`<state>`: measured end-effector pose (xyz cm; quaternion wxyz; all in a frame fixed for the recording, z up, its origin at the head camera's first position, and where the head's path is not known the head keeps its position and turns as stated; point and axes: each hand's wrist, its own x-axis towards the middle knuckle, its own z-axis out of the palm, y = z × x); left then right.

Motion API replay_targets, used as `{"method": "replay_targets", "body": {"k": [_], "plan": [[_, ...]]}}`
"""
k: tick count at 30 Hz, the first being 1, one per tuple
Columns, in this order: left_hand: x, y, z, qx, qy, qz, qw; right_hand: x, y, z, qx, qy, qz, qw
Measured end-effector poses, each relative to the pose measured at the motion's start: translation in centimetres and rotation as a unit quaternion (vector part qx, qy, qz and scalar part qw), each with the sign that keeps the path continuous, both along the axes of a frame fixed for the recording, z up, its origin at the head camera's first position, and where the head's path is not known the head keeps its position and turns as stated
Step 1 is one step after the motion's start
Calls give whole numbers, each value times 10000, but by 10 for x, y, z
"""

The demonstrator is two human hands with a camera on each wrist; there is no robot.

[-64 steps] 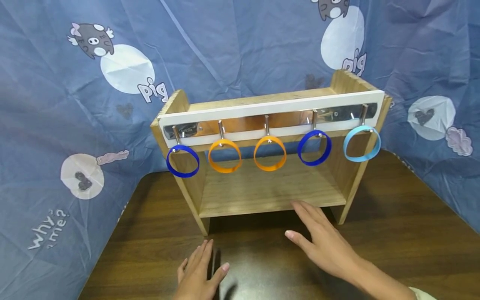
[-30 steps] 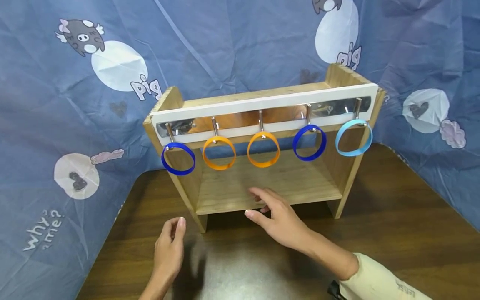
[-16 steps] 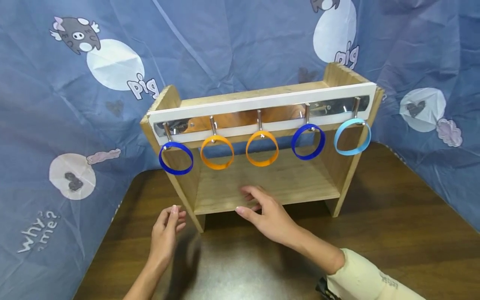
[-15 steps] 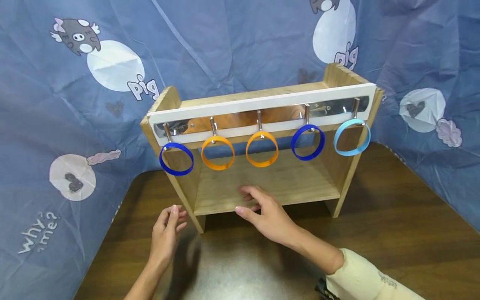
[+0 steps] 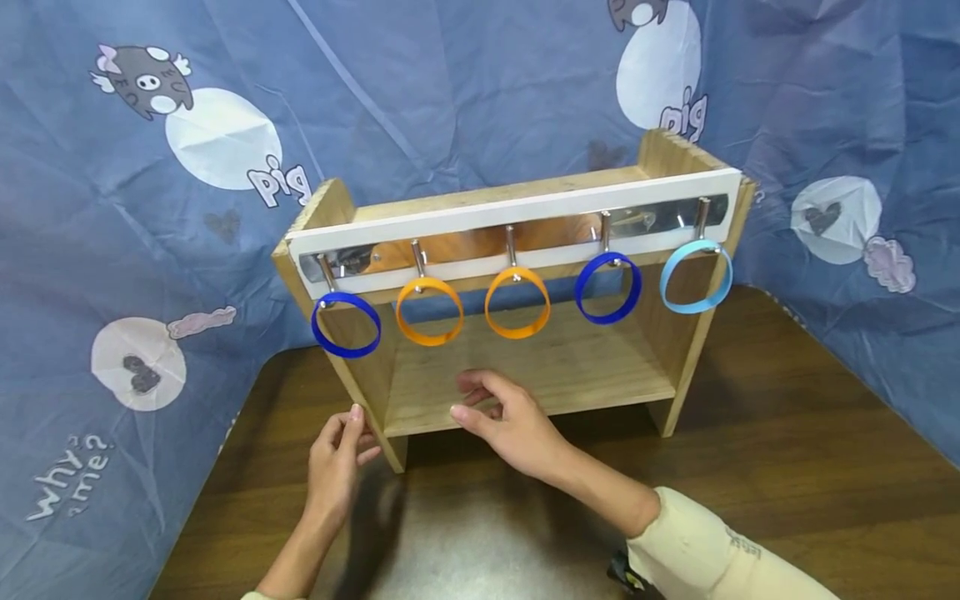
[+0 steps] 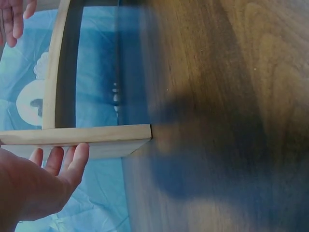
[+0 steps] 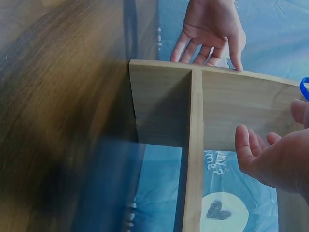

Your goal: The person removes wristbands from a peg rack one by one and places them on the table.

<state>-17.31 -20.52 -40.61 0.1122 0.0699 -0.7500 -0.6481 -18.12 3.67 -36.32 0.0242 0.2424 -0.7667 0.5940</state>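
Across the wooden shelf (image 5: pixel 592 362), an early stage is judged: contact is made at its left side panel (image 6: pixel 96 135), its right side panel (image 5: pixel 696 354) is left untouched, and no lift off the table (image 5: pixel 795 433) is seen. Along the shelf's top front, a white rail (image 5: pixel 517 210) with five hooks (image 5: pixel 512 246) is mounted. One ring is hung per hook: dark blue ring (image 5: pixel 348 353) at the shelf's left end, orange ring (image 5: pixel 431 340) next, second orange ring (image 5: pixel 517 333) near mid-shelf, another dark blue ring (image 5: pixel 606 318) right of that, light blue ring (image 5: pixel 693 307) at the shelf's right end. Ring side judged complete: no hook is left bare, no ring is handled. What is left looks to be on the shelf side; no firm hold is yet established by either hand. At the shelf's left, low down, the left hand (image 5: pixel 333 467) is kept open, fingers loosely extended, fingertips set against the panel's outside, thumb at its front edge; nothing is gripped, light contact only as judged. Before the shelf's opening, left of its middle, the right hand (image 5: pixel 517 421) is held half open, fingers softly bent, thumb apart; nothing is held, no shelf contact is seen.
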Motion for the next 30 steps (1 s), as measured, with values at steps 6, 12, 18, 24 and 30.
{"method": "replay_targets", "body": {"k": [6, 12, 18, 24, 30], "plan": [[-1, 2, -1, 90, -47, -64, 9999, 0, -1, 1, -60, -100, 5, 9999], [-1, 2, 0, 124, -62, -52, 9999, -4, -9, 5, -72, 30, 44, 10000], [-1, -1, 2, 51, -54, -122, 9999, -10, -24, 7, -517, 7, 402, 9979], [-2, -3, 2, 104, -96, -126, 9998, -10, -42, 13, -993, -128, 614, 9931], [-1, -3, 2, 197, -83, -219, 9995, -10, -59, 16, -1475, -493, 864, 9840]]}}
